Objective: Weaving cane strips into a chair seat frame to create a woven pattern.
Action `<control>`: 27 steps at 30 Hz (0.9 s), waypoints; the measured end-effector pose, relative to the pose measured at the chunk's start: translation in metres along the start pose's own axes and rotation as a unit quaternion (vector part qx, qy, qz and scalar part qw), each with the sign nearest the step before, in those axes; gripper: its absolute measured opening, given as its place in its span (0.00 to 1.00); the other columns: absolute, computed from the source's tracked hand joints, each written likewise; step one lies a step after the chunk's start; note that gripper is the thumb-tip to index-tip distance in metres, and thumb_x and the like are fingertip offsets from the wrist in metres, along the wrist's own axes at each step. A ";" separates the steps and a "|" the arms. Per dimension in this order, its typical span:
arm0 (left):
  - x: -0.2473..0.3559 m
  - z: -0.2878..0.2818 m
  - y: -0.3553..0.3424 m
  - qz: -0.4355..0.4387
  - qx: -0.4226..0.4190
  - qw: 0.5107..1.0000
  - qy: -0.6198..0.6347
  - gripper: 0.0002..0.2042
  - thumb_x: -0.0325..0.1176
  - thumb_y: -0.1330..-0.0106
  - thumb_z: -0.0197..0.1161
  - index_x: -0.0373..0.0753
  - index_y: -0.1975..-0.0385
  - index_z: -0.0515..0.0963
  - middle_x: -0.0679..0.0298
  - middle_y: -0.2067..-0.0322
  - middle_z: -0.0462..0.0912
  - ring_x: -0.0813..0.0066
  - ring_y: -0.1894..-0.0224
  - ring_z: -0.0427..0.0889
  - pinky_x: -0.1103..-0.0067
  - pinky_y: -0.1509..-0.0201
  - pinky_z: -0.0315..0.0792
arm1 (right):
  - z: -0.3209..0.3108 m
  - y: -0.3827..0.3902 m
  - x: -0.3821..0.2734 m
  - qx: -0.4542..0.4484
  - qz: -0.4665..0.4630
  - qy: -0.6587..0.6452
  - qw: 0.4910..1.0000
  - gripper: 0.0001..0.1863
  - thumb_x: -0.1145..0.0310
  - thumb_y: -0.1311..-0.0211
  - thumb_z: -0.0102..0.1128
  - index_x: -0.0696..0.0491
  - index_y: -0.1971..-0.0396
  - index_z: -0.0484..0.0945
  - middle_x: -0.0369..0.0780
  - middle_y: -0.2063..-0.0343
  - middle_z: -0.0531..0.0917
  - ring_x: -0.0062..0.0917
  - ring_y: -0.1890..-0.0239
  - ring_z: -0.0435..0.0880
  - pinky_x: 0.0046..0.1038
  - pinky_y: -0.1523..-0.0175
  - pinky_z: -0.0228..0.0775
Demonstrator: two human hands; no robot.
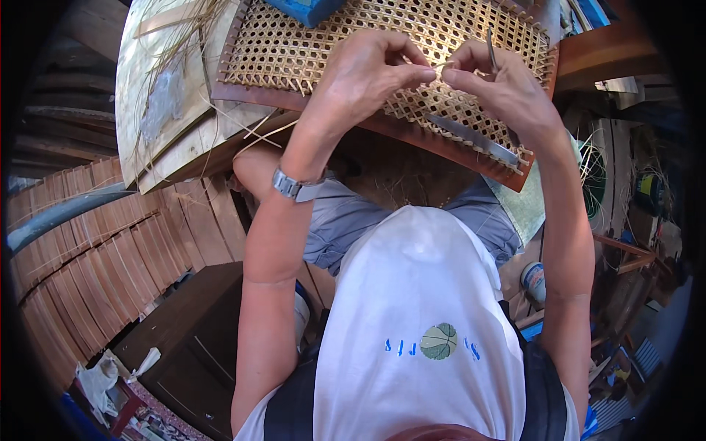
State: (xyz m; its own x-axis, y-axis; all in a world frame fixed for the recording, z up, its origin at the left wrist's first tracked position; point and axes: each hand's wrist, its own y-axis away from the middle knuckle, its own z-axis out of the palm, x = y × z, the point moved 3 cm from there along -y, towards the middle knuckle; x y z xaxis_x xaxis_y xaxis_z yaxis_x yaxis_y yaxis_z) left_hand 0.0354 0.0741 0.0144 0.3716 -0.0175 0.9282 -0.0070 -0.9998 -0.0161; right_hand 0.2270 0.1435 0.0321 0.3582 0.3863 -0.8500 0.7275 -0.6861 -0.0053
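A woven cane panel [279, 51] in a reddish-brown wooden frame [257, 95] lies in front of me, with strand ends sticking out along its edges. Above its middle, my left hand [368, 81] pinches a thin cane strand [440, 65] between thumb and forefinger. My right hand [500, 92] is closed on the same strand from the other side, fingertips close to the left ones. A slim dark metal tool [490, 48] sticks up from among the right hand's fingers; its kind is unclear. On the weave near the front frame edge rests a flat metal blade [474, 140].
A blue block-like thing [305, 10] sits on the panel's far side. Loose cane strands [198, 37] and clear plastic [162, 103] lie on the pale surface at left. Stacked wooden slats [95, 228] and a dark box [191, 345] stand lower left. A small tub [533, 279] is at right.
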 end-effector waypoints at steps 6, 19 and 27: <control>-0.005 -0.008 0.012 -0.002 0.028 0.999 0.022 0.11 0.36 0.40 0.73 0.34 0.69 0.87 0.64 0.81 0.83 0.83 0.76 0.80 0.80 0.70 0.73 | 0.014 0.002 -0.006 -0.020 0.165 -0.166 0.972 0.11 0.60 0.36 0.66 0.52 0.69 0.79 0.29 0.78 0.77 0.03 0.84 0.60 0.12 0.80 0.47; -0.017 -0.020 0.024 -0.009 0.125 0.985 -0.117 0.13 0.37 0.43 0.72 0.31 0.72 0.85 0.54 0.66 0.77 0.63 0.68 0.80 0.69 0.59 0.75 | 0.028 0.020 -0.029 0.025 -0.041 0.402 0.914 0.18 0.54 0.28 0.54 0.57 0.63 0.71 0.49 0.79 0.79 0.48 0.71 0.81 0.47 0.63 0.69; -0.022 -0.027 0.028 -0.016 0.144 0.975 -0.171 0.12 0.36 0.45 0.72 0.31 0.71 0.85 0.48 0.66 0.78 0.52 0.62 0.81 0.66 0.54 0.75 | 0.059 0.013 -0.036 0.011 -0.041 0.372 0.927 0.11 0.63 0.32 0.58 0.56 0.64 0.72 0.50 0.75 0.80 0.46 0.67 0.81 0.46 0.62 0.71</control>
State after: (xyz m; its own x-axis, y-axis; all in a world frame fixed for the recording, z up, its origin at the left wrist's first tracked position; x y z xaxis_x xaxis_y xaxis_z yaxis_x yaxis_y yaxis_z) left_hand 0.0018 0.0467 0.0038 0.6550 0.0645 0.7529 0.2528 -0.9577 -0.1379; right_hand 0.1896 0.0845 0.0314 0.6131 0.7505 -0.2467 0.7607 -0.6451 -0.0719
